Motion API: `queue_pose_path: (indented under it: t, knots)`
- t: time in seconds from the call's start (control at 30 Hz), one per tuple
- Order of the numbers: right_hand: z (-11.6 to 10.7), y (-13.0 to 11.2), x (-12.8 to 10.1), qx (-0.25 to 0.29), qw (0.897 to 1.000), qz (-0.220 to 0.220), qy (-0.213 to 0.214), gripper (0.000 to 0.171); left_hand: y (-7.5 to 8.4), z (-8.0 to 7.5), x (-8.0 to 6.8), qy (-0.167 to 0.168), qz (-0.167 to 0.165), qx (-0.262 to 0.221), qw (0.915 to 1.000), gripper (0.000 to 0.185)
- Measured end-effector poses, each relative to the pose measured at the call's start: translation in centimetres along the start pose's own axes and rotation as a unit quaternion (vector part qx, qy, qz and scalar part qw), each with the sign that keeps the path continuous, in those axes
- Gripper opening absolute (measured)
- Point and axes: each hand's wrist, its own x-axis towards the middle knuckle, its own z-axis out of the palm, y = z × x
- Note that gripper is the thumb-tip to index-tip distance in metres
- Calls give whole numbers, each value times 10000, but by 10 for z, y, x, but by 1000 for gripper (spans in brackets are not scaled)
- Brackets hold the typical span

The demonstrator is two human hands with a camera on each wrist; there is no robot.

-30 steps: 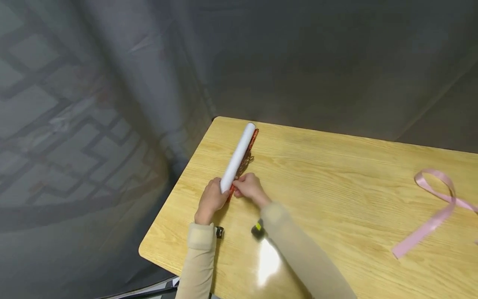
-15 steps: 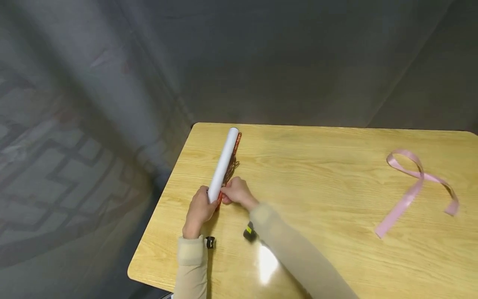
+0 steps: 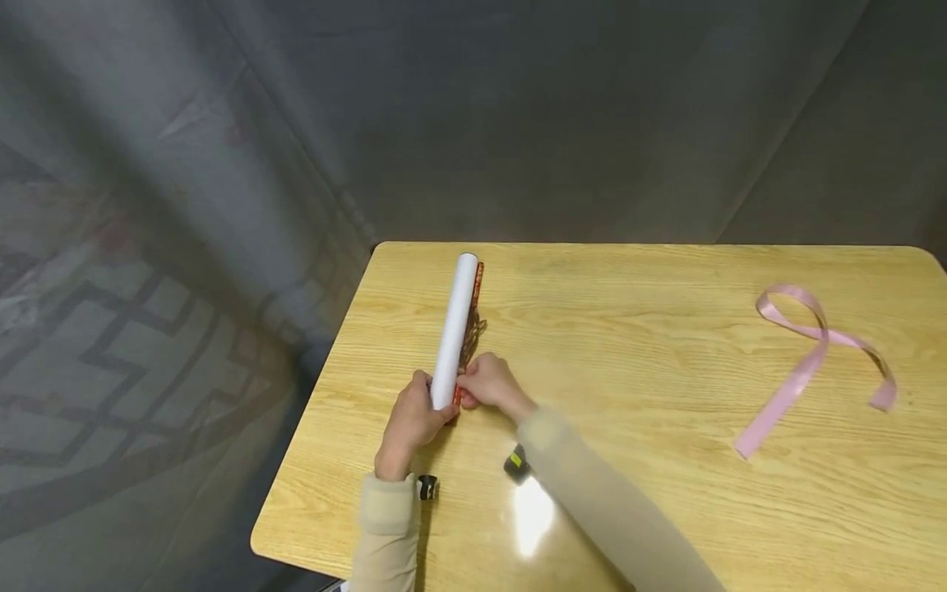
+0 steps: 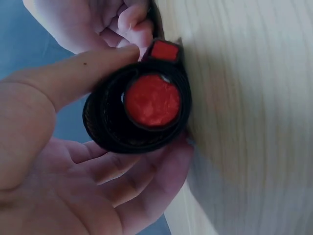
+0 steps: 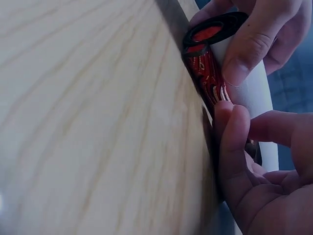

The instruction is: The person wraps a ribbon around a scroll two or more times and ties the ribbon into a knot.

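Note:
A rolled-up hanging scroll (image 3: 455,333) with a plain white back lies near the table's left side. Along its right edge runs a red patterned bar (image 5: 208,73), with a loose brown cord (image 3: 473,333) beside it. My left hand (image 3: 413,423) grips the near end, thumb on one side and fingers on the other. In the left wrist view that end shows dark rolled layers around a red round rod (image 4: 152,100). My right hand (image 3: 491,385) pinches at the scroll's edge by the red bar. Its fingertips hide whether cord lies between them.
A pink ribbon (image 3: 787,390) lies looped on the right part of the wooden table (image 3: 629,345). Dark grey curtains (image 3: 555,123) hang behind the table and on its left. The table's left edge is close to my left arm.
The head view has shifted, so the table and ribbon appear farther left. Both hands keep their hold at the scroll's near end, and the scroll appears slightly more upright in the view.

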Motion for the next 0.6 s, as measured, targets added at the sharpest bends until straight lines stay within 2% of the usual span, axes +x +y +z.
queue_pose_path:
  t: [0.13, 0.27, 0.43, 0.6]
  knots:
    - [-13, 9, -6, -24, 9999, 6, 148, 18, 10, 11, 1, -140, 122, 15, 9998, 52]
    - [-29, 17, -15, -84, 9993, 83, 356, 28, 21, 22, 1, -364, 439, -19, 9984, 53]
    - [-51, 26, -28, -592, 9961, 54, 646, 44, 37, 36, 2, -754, 922, -130, 9928, 49]
    - [-71, 32, -40, -1046, 9902, -59, 929, 50, 54, 50, 3, -1093, 1311, -233, 9850, 53]
